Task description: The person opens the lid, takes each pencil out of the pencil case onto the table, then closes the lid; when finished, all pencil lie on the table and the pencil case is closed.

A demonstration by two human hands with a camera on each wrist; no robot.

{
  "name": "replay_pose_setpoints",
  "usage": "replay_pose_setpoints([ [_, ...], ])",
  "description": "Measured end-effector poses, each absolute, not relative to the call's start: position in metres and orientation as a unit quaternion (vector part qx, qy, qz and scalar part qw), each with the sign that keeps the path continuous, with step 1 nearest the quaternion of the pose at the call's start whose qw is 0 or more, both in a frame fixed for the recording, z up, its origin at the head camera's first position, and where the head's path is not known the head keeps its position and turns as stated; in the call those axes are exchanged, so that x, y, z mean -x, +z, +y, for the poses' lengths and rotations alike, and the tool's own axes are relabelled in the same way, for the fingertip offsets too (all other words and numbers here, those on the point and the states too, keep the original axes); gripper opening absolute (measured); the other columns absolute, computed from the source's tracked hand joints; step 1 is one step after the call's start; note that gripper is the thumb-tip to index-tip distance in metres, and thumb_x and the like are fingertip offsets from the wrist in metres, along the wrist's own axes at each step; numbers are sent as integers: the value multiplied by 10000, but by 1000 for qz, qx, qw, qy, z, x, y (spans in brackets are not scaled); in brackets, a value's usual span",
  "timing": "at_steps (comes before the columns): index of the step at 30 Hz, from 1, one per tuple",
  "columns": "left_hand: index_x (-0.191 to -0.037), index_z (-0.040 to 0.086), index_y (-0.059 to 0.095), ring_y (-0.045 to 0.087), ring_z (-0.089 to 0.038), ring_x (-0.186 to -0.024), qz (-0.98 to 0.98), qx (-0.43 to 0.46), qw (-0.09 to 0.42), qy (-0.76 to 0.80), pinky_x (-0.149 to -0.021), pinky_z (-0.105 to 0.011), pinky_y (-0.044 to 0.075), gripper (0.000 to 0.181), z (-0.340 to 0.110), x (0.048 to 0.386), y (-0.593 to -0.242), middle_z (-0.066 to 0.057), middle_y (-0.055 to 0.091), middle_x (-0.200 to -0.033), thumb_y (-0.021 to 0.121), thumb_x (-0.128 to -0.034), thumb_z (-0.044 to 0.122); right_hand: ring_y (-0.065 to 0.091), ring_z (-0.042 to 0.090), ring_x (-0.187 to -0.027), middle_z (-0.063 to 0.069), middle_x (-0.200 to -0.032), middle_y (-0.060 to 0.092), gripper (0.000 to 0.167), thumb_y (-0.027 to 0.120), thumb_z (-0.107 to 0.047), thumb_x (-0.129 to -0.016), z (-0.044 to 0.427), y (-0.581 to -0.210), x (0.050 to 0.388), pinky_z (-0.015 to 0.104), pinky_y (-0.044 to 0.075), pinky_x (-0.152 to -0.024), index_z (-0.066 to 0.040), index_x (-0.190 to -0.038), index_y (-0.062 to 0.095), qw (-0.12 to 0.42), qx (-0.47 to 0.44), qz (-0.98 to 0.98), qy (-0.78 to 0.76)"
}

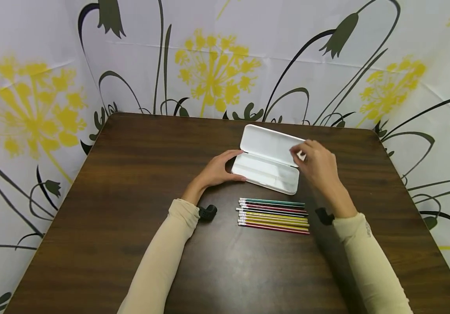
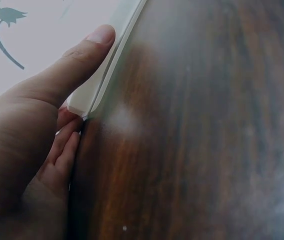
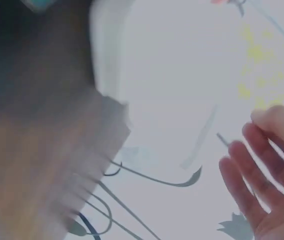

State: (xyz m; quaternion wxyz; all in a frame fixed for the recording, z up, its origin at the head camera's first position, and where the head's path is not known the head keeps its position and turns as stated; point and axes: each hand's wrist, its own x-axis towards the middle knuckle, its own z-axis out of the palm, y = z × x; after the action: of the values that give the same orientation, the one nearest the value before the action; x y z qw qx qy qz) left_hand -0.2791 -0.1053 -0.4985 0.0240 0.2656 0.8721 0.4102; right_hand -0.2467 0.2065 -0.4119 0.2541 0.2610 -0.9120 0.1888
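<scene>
A white pencil case (image 1: 266, 173) stands with its lid (image 1: 270, 143) raised at the back, and no pencils show inside it. My left hand (image 1: 216, 169) grips the case's left end; in the left wrist view the thumb lies along the near edge of the case (image 2: 89, 95) and the other fingers are at its end. Close to the lid's right edge is my right hand (image 1: 320, 163). Its fingers look loosely bent and hold nothing in the right wrist view; whether they touch the lid I cannot tell. Nearer me, several pencils (image 1: 274, 216) lie side by side.
A dark brown wooden table (image 1: 131, 174) bears everything. Behind and beside it hangs a white cloth (image 1: 138, 56) with yellow and grey-green flowers. A black wrist camera (image 1: 208, 213) sits at my left cuff, another (image 1: 324, 216) at my right.
</scene>
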Motion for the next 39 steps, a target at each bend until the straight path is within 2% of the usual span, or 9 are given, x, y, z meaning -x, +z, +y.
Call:
replay_pose_setpoints([
  [5, -1480, 164, 450, 388, -157, -1349, 871, -259, 24, 416, -1084, -381, 318, 906, -102, 272, -506, 9, 443, -1470, 866, -723, 437, 625, 270, -903, 54, -999, 681, 138, 716, -175, -916, 198, -401, 289, 476, 484, -669, -110, -1034, 748, 212, -192, -942, 175],
  [10, -1475, 153, 457, 392, -158, -1345, 870, -258, 20, 419, -1082, -384, 321, 905, -99, 269, -505, 6, 450, -1465, 873, -719, 425, 624, 308, -924, 77, -1039, 696, 157, 701, -164, -928, 196, -403, 300, 496, 488, -715, -104, -1059, 764, 148, -180, -959, 162],
  [13, -1497, 158, 419, 399, -164, -1341, 867, -262, 13, 423, -1079, -392, 323, 944, -97, 269, -503, -8, 460, -1459, 878, -715, 418, 620, 306, -953, 71, -1049, 699, 151, 701, -139, -926, 196, -406, 299, 505, 491, -724, -98, -1054, 769, 149, -174, -959, 168],
  [19, -1581, 237, 116, 420, -200, -1336, 852, -239, 37, 463, -1090, -389, 315, 1211, -96, 268, -502, -16, 485, -1448, 910, -678, 378, 619, 283, -935, 57, -1017, 698, 145, 697, -146, -929, 195, -407, 290, 486, 493, -694, -101, -1048, 768, 170, -189, -952, 168],
  [22, -1581, 198, 99, 417, -207, -1339, 856, -225, 48, 463, -1088, -396, 320, 1237, -96, 267, -500, -5, 470, -1460, 912, -670, 392, 621, 246, -871, 37, -961, 691, 127, 700, -167, -928, 195, -407, 274, 443, 498, -647, -97, -1008, 770, 199, -221, -939, 174],
  [26, -1574, 143, 165, 409, -178, -1340, 854, -235, 53, 461, -1087, -348, 318, 1194, -98, 272, -498, -10, 446, -1474, 911, -674, 389, 630, 186, -821, -4, -917, 669, 92, 709, -190, -919, 192, -410, 249, 406, 513, -647, -118, -951, 757, 198, -290, -914, 201],
  [30, -1568, 161, 221, 405, -160, -1334, 847, -233, 60, 474, -1089, -345, 312, 1127, -103, 277, -495, -15, 425, -1485, 895, -696, 398, 632, 212, -991, 16, -1069, 674, 123, 714, -216, -918, 186, -424, 232, 441, 527, -784, -149, -1017, 744, 129, -334, -912, 199],
  [35, -1535, 210, 344, 342, -162, -1376, 855, -213, 74, 467, -1099, -418, 289, 846, -105, 276, -492, 12, 381, -1514, 720, -847, 526, 596, 254, -1104, 49, -1193, 665, 182, 736, -251, -903, 181, -442, 226, 479, 511, -853, -159, -1060, 740, 97, -337, -919, 178],
  [39, -1508, 195, 401, 334, -171, -1384, 857, -221, 64, 461, -1103, -423, 282, 694, -105, 277, -493, -1, 402, -1502, 634, -926, 494, 590, 253, -1098, 37, -1177, 669, 172, 758, -263, -883, 177, -448, 224, 474, 526, -821, -173, -1029, 739, 105, -335, -924, 155],
])
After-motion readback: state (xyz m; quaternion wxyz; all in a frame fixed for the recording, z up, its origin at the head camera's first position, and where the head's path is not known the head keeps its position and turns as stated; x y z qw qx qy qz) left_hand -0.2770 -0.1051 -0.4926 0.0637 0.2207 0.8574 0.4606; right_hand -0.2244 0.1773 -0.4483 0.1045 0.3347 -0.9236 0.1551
